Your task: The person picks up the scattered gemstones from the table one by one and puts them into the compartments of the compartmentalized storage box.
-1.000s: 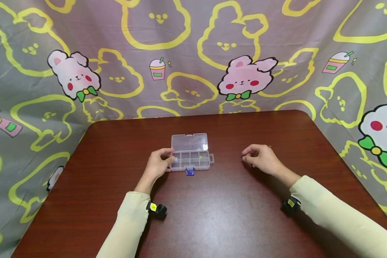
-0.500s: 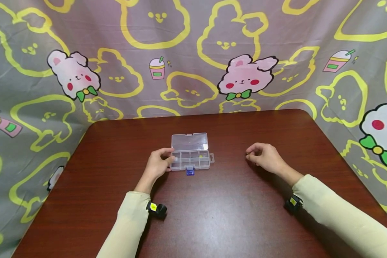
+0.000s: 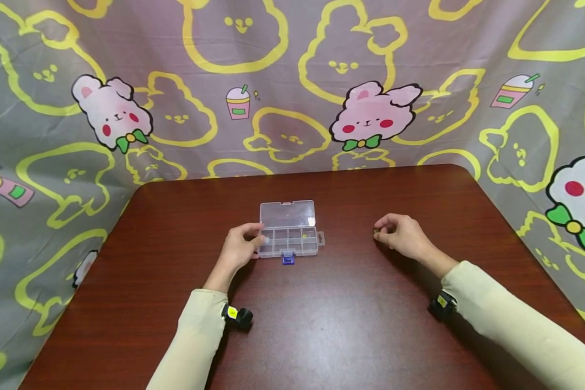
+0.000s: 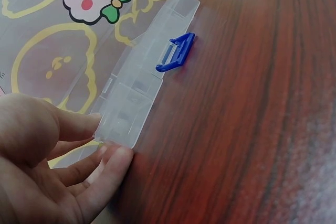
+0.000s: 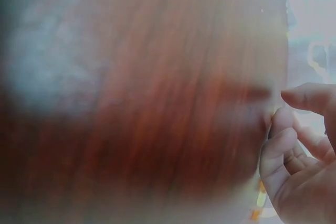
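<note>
A clear plastic compartment box (image 3: 302, 253) lies on the table with its lid (image 3: 287, 214) raised at the back. Its blue latch (image 3: 288, 259) hangs at the front. One compartment holds a small yellow bit (image 3: 304, 236), another a whitish one (image 3: 266, 240) near the left end. My left hand (image 3: 239, 247) grips that end; in the left wrist view its thumb and fingertips (image 4: 123, 156) meet the box's corner. Off to the right, my right hand (image 3: 402, 236) pinches a tiny brownish piece (image 3: 376, 231) between thumb and index finger, close over the table. What it is cannot be told.
The dark red-brown wooden table (image 3: 317, 325) reaches back to a patterned curtain (image 3: 283, 70) that also hangs along both sides. A clear hanging tab (image 3: 320, 238) sticks out from the box's right end.
My right hand has moved slightly right and away from me, and a tiny brownish piece now shows at its fingertips. The left hand and the box have stayed put.
</note>
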`<action>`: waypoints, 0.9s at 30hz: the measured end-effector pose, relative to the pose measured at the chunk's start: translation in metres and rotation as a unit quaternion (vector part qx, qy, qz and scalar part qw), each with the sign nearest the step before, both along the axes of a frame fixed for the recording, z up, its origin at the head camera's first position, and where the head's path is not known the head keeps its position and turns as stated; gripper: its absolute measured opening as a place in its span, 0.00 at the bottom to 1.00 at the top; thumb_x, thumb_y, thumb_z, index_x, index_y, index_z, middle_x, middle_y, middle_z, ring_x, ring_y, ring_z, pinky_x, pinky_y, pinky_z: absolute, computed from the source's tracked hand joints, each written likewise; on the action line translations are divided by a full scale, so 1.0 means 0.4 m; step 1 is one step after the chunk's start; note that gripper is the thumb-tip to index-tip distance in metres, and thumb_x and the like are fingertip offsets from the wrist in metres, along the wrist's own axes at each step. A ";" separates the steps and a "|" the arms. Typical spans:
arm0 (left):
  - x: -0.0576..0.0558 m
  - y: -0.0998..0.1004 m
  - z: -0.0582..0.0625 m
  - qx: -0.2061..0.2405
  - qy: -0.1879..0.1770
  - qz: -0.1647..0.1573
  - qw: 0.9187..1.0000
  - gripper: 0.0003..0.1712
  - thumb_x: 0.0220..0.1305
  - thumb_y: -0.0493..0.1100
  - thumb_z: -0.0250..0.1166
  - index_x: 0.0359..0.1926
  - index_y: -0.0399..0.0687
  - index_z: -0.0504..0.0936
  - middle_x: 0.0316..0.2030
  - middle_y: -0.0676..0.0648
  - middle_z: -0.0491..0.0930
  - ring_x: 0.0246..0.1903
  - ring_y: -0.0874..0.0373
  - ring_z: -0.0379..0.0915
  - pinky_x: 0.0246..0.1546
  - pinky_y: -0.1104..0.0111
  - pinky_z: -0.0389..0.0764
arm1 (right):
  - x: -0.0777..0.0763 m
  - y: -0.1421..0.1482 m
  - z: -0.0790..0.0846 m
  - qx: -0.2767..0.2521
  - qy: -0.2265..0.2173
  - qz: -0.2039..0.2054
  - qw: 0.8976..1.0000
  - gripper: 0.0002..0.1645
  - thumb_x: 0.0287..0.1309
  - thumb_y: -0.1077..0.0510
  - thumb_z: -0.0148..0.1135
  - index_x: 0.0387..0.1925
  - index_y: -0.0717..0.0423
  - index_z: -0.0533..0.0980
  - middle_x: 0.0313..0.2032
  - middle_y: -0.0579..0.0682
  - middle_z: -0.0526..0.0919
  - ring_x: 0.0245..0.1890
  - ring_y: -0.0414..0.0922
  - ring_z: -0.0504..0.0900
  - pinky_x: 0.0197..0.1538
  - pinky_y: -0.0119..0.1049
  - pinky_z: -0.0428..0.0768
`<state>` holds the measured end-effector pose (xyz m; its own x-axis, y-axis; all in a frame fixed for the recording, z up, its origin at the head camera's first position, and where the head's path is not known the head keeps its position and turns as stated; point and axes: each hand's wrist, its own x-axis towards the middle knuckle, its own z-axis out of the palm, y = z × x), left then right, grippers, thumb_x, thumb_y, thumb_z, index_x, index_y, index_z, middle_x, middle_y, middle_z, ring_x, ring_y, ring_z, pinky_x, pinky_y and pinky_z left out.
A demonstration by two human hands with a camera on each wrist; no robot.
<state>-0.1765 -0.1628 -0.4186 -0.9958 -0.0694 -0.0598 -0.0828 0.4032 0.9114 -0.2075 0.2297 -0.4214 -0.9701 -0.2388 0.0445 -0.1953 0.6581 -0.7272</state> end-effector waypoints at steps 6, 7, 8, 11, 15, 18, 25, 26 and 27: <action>-0.001 0.000 0.001 -0.001 -0.007 0.002 1.000 0.18 0.66 0.30 0.65 0.57 0.37 0.82 0.44 0.38 0.77 0.24 0.57 0.74 0.22 0.68 0.85 | -0.004 -0.003 0.008 0.006 -0.015 0.009 1.000 0.12 0.57 0.63 0.70 0.42 0.64 0.80 0.24 0.49 0.79 0.19 0.42 0.76 0.23 0.32 0.75; -0.001 0.000 0.001 -0.002 -0.007 0.001 1.000 0.18 0.66 0.30 0.65 0.57 0.38 0.82 0.45 0.38 0.77 0.24 0.57 0.74 0.23 0.68 0.85 | -0.005 -0.003 0.010 0.006 -0.017 0.012 1.000 0.12 0.57 0.63 0.70 0.42 0.64 0.80 0.24 0.49 0.80 0.19 0.42 0.76 0.23 0.32 0.75; -0.001 0.000 0.001 -0.003 -0.008 0.001 1.000 0.18 0.66 0.31 0.65 0.57 0.38 0.82 0.45 0.38 0.77 0.23 0.57 0.74 0.23 0.68 0.85 | -0.005 -0.003 0.011 0.007 -0.020 0.013 1.000 0.12 0.57 0.63 0.70 0.43 0.65 0.80 0.24 0.49 0.80 0.19 0.42 0.76 0.23 0.32 0.75; -0.001 0.000 0.001 -0.005 -0.007 0.001 1.000 0.19 0.66 0.30 0.65 0.57 0.38 0.82 0.45 0.38 0.78 0.23 0.57 0.74 0.23 0.68 0.85 | -0.007 -0.003 0.012 0.010 -0.024 0.017 1.000 0.12 0.57 0.63 0.70 0.42 0.65 0.80 0.24 0.48 0.79 0.19 0.42 0.76 0.23 0.33 0.75; -0.002 -0.002 -0.001 -0.003 -0.004 0.000 1.000 0.18 0.66 0.30 0.65 0.57 0.37 0.82 0.44 0.38 0.78 0.23 0.57 0.74 0.22 0.69 0.84 | -0.008 -0.003 0.011 0.016 -0.028 0.021 0.999 0.10 0.58 0.63 0.70 0.40 0.64 0.81 0.24 0.47 0.79 0.19 0.42 0.76 0.23 0.33 0.75; -0.001 -0.002 -0.002 0.002 -0.003 -0.001 1.000 0.18 0.66 0.30 0.65 0.57 0.37 0.82 0.44 0.38 0.78 0.23 0.57 0.74 0.22 0.69 0.84 | -0.007 -0.003 0.010 0.017 -0.027 0.022 0.999 0.09 0.58 0.63 0.70 0.39 0.63 0.81 0.23 0.47 0.79 0.19 0.42 0.77 0.22 0.33 0.76; 0.002 -0.001 0.001 0.002 -0.004 -0.001 1.000 0.18 0.66 0.30 0.65 0.57 0.37 0.82 0.45 0.37 0.78 0.24 0.57 0.74 0.22 0.69 0.84 | -0.010 -0.005 0.006 0.030 -0.021 0.025 0.999 0.03 0.57 0.64 0.69 0.34 0.60 0.83 0.21 0.45 0.79 0.19 0.42 0.77 0.23 0.33 0.76; 0.003 0.000 0.001 0.002 -0.003 -0.001 1.000 0.18 0.66 0.30 0.65 0.57 0.37 0.82 0.45 0.37 0.78 0.25 0.57 0.74 0.22 0.69 0.84 | -0.009 -0.005 0.006 0.031 -0.021 0.024 0.999 0.03 0.57 0.64 0.69 0.34 0.60 0.83 0.21 0.45 0.79 0.19 0.42 0.77 0.23 0.33 0.76; 0.002 0.000 0.001 0.003 -0.003 -0.001 1.000 0.18 0.66 0.30 0.65 0.57 0.37 0.82 0.45 0.37 0.78 0.25 0.56 0.75 0.22 0.69 0.84 | -0.009 -0.004 0.006 0.034 -0.020 0.024 0.999 0.03 0.57 0.64 0.69 0.33 0.60 0.83 0.21 0.45 0.79 0.19 0.42 0.77 0.23 0.33 0.76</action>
